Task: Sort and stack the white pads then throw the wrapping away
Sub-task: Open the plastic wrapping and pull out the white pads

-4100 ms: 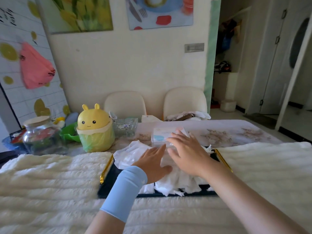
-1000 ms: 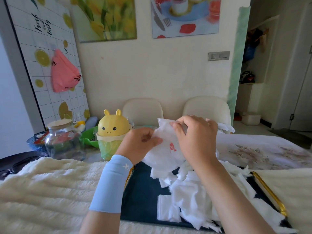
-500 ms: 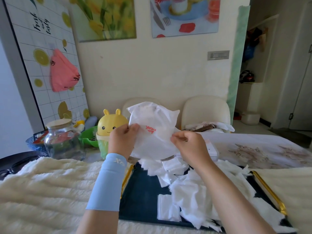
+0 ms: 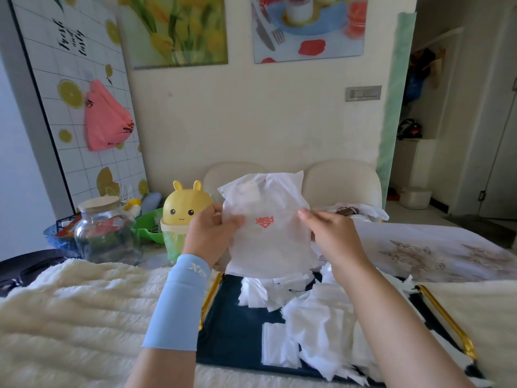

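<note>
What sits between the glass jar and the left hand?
The yellow rabbit-shaped bin stands between the glass jar and the left hand, which holds the wrapping; the head view shows it.

It was a home dining room: two cream padded chairs (image 4: 341, 180), food-themed wall pictures (image 4: 307, 26), a glass storage jar (image 4: 105, 233).

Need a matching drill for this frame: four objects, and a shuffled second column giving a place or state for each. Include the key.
Column one:
1. wrapping
2. white pads
3. yellow bin
4. glass jar

Column two:
A. heaped on the dark tray
B. held up, pinched between the left hand and the right hand
C. farthest left, lid on
D. just left of the left hand

Pairs: 1-B, 2-A, 3-D, 4-C.
</note>
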Demonstrator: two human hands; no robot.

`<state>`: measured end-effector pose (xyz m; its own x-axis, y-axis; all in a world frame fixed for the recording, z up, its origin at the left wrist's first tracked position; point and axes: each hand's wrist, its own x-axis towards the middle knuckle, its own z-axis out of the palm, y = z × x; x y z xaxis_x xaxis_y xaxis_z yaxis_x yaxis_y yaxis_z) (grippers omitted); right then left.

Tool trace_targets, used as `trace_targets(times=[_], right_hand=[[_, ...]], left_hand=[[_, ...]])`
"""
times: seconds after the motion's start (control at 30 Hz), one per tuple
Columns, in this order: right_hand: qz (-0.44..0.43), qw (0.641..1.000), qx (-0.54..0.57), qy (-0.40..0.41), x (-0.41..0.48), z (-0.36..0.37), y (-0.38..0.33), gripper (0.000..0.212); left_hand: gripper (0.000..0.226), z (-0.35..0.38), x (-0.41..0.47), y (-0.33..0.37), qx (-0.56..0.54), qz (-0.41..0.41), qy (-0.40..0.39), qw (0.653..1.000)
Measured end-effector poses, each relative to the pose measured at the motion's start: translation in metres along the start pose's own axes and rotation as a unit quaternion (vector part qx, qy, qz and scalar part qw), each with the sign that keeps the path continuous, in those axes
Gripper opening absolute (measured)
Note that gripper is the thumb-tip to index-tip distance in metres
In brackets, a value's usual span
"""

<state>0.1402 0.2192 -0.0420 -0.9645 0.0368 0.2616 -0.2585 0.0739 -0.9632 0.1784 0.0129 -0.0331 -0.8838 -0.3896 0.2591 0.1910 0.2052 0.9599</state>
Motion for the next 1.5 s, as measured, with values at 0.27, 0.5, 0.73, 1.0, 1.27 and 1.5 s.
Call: trace_targets(times=[0.27,0.5,0.73,1.0,1.27,1.5], right_hand=[[-0.087,0.994,-0.047,0.056,0.001,0.004,0.008,0.018],[-0.188,0.973,-0.117,0.066,-0.004,0.001,0.006,0.025],[-0.204,0.964,-0.140,-0.094,-0.003,-0.006,0.002,0.034],[-0.121,0.942,-0.290,-0.120,0.001,-0.017,0.003,0.054],[-0.110,0.974,-0.171,-0.098,0.003,-0.010,-0.001,0.011],[-0.056,0.977,-0.192,-0.075,0.029,0.009,-0.005,0.029]], left_hand=[[0.035,0.011,-0.005,0.006,0.042,0.043,0.091,0.994],[0.011,0.011,-0.005,0.005,0.027,0.027,0.096,0.995],[0.008,0.000,-0.006,0.002,0.041,0.056,0.068,0.995],[0.036,-0.016,-0.005,-0.001,0.265,0.061,-0.136,0.953],[0.006,-0.015,-0.001,-0.009,0.131,0.057,-0.057,0.988],[0.065,-0.015,-0.001,-0.016,0.023,0.057,-0.120,0.991]])
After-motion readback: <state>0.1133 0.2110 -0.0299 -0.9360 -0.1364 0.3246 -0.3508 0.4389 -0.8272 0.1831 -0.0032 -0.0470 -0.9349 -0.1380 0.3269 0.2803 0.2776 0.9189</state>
